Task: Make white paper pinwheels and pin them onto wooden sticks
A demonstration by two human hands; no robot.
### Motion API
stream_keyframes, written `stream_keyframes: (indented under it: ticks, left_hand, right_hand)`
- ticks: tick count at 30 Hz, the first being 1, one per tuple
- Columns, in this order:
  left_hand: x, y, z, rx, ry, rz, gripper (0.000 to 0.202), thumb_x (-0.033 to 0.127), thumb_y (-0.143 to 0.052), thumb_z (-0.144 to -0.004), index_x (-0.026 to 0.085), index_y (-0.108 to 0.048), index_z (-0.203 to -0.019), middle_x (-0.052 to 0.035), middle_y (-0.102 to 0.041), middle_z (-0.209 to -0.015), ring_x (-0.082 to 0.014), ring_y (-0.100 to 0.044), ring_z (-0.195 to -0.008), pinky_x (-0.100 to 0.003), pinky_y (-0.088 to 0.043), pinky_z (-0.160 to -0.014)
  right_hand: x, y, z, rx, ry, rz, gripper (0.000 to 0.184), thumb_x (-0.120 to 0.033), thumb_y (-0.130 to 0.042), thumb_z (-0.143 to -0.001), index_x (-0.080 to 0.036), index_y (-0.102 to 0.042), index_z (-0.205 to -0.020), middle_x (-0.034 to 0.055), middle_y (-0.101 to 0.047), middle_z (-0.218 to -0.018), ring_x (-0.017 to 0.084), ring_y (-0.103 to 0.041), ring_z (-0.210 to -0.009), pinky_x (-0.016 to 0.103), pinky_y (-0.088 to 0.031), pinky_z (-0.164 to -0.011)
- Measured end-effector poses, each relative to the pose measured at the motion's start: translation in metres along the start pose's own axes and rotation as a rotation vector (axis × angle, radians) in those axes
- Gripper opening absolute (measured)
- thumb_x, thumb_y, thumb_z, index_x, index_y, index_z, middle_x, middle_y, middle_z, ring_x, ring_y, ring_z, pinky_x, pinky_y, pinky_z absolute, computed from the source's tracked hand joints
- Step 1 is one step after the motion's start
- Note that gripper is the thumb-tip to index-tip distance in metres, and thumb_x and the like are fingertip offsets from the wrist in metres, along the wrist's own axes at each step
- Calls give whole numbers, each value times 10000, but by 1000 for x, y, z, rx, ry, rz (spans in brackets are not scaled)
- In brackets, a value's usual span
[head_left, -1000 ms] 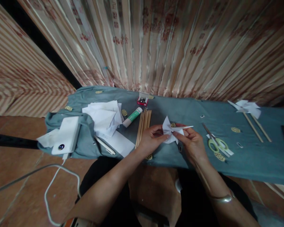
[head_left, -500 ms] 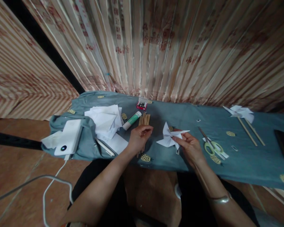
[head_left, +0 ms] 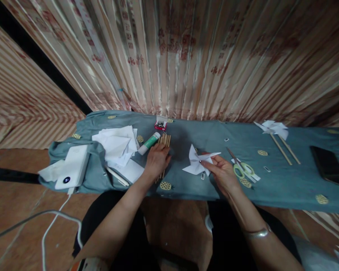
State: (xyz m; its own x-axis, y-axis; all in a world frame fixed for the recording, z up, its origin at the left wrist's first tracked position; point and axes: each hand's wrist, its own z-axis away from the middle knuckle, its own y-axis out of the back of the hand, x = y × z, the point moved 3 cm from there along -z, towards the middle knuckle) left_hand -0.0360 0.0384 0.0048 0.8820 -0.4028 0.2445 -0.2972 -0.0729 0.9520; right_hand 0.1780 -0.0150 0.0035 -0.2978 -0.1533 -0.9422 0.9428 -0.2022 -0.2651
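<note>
- Near the front edge of the table [head_left: 285, 180], centre: right hand [head_left: 222, 174] has thumb and forefinger clamped on the hub of a white paper pinwheel [head_left: 196, 163]. The pinwheel rests low, touching or just above the cloth.
- Left hand [head_left: 157, 160] lies palm-down on the near ends of the wooden sticks [head_left: 165, 140], fingers curled over them. Cannot tell whether they have closed on any one stick.
- Pinwheel attitude: roughly flat, face up. One blade points away toward the curtain, one to the person's right, one back to the left. Its widest span runs left-right along the table.
- Sticks: long axis runs away from the person, far ends leaning slightly right, just beside the glue stick [head_left: 149, 143].
- Judgement on doing this well: hold the hub pinch firm so the folded blades do not spring open. Roll a single stick free of the bundle with the fingertips instead of raking several. Lift it along its own length, clear of the glue stick.
- Nearby: scissors [head_left: 241, 169] just right of the right hand; finished pinwheels [head_left: 272, 128] well apart, far right.
</note>
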Motion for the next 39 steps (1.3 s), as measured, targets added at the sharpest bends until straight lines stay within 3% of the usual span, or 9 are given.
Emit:
stream_keyframes:
  ticks: [9,16,19,23,26,29,34,39]
  left_hand:
    - [6,-2,-4,5,13,-46,305,161,-557,-838,134,-648,-1128,-135,-700,-1044,-289,-606,-1055,-410,-458,-946]
    - [7,-2,-2,60,58,103,307,106,-539,-811,152,-654,-1092,-98,-710,-1017,-265,-620,-1050,-406,-461,-988]
    - [13,-3,4,62,81,309,327,95,-560,-786,167,-661,-1089,-68,-712,-942,-241,-640,-997,-384,-484,-953]
    - [26,-7,14,76,176,827,280,143,-600,-752,161,-685,-1018,-50,-696,-885,-195,-659,-847,-332,-518,-823]
    - [40,-13,21,-34,332,1312,225,239,-652,-730,146,-698,-929,-30,-672,-766,-156,-631,-673,-278,-504,-650]
    - [55,-14,29,-104,511,1642,279,262,-761,-638,139,-715,-884,3,-639,-663,-96,-551,-566,-215,-428,-562]
    - [75,-13,42,-232,653,1886,294,324,-841,-577,126,-722,-757,26,-570,-566,-37,-397,-459,-175,-261,-444]
    - [85,-18,60,-401,672,1909,258,354,-809,-650,119,-707,-680,39,-486,-475,-33,-340,-452,-173,-207,-442]
  right_hand:
    - [-7,13,5,16,-4,-35,366,-272,-886,-541,-208,-720,-860,7,-783,-819,168,-711,-709,302,-561,-741]
    - [-10,19,11,27,-17,-37,368,-259,-887,-543,-202,-716,-864,11,-784,-823,155,-710,-707,272,-559,-714]
    - [-13,18,14,32,-30,-24,390,-272,-899,-511,-201,-710,-845,5,-780,-797,150,-703,-681,267,-558,-694]
    - [-23,12,25,10,3,41,395,-292,-899,-501,-210,-693,-828,-1,-770,-774,155,-690,-642,268,-554,-632]
    - [-31,8,38,-27,112,139,360,-270,-868,-566,-226,-703,-883,-11,-754,-755,143,-679,-646,245,-544,-610]
    - [-39,4,52,-64,247,234,298,-219,-804,-657,-242,-707,-938,-14,-746,-768,135,-691,-705,233,-549,-657]
    - [-45,9,66,-43,378,411,314,-146,-726,-740,-269,-681,-1026,-25,-748,-817,118,-705,-749,217,-554,-690]
    - [-46,16,75,-41,415,535,359,-118,-693,-765,-276,-654,-1085,-28,-749,-866,117,-714,-806,214,-562,-735]
